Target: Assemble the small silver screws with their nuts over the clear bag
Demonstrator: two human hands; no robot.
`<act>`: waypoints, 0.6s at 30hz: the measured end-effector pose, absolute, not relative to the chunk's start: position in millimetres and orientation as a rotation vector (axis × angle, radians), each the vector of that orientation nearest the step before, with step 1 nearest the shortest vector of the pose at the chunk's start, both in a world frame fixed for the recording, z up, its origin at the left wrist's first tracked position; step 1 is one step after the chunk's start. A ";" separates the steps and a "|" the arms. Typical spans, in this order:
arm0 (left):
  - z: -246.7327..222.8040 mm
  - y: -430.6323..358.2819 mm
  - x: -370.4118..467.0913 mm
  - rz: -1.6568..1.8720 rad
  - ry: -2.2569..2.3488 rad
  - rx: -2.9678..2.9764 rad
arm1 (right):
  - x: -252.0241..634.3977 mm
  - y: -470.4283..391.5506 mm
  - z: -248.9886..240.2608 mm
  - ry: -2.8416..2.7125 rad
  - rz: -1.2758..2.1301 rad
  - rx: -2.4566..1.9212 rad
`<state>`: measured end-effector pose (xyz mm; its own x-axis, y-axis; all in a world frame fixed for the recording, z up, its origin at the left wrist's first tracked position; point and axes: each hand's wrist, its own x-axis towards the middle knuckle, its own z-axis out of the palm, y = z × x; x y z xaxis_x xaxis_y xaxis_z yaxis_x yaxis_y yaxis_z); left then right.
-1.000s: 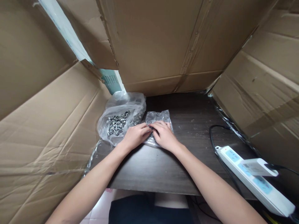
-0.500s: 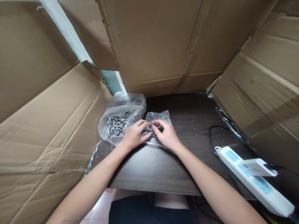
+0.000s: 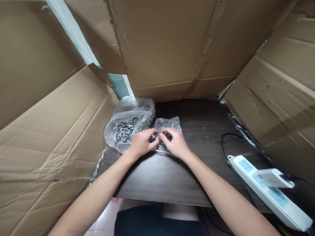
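Observation:
Over a small clear plastic bag (image 3: pixel 167 123), my left hand (image 3: pixel 142 143) and my right hand (image 3: pixel 175 142) meet with their fingertips almost touching. Thumb and forefinger are bent into a pinch on each side. A small shiny metal part (image 3: pixel 159 134) shows between the tips; fingers cover most of it, and its exact kind is unclear. More small metal pieces (image 3: pixel 162 143) lie on the plastic beneath my fingers. Just left of my left hand, a larger open plastic bag (image 3: pixel 110 132) holds many loose silvery screws (image 3: pixel 125 130) with wide heads.
Cardboard walls (image 3: pixel 172 49) enclose the dark wooden tabletop (image 3: pixel 157 177) at the back and both sides. On the right lies a white power strip (image 3: pixel 270 193) with a plugged-in white adapter (image 3: pixel 274 178) and a black cable (image 3: pixel 223 147).
My left thumb and forefinger have come closer together at the small metal part. My right hand keeps its pinch in about the same place. Both bags stay put.

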<state>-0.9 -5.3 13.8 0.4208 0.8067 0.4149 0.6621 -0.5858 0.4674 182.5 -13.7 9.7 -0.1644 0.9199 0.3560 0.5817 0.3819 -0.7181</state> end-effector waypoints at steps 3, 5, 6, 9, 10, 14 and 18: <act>14.5 -5.9 -0.3 0.899 1.298 2.443 | 182.0 -13.8 9.9 -1.884 0.528 -1.308; 14.2 -6.2 -0.1 0.899 1.299 2.447 | 182.2 -13.7 9.8 -1.902 0.521 -1.306; 13.9 -6.3 0.0 0.898 1.298 2.449 | 182.4 -13.7 9.7 -1.911 0.518 -1.302; 12.9 -6.6 0.0 0.894 1.280 2.458 | 183.7 -13.5 9.2 -1.939 0.500 -1.292; 12.6 -6.6 -0.1 0.897 1.270 2.462 | 184.3 -13.4 9.0 -1.944 0.498 -1.290; 12.1 -6.1 -1.0 0.931 1.217 2.476 | 186.2 -12.9 8.8 -1.904 0.505 -1.282; 12.5 -5.1 -2.4 0.945 1.197 2.466 | 186.2 -13.1 10.2 -1.802 0.532 -1.245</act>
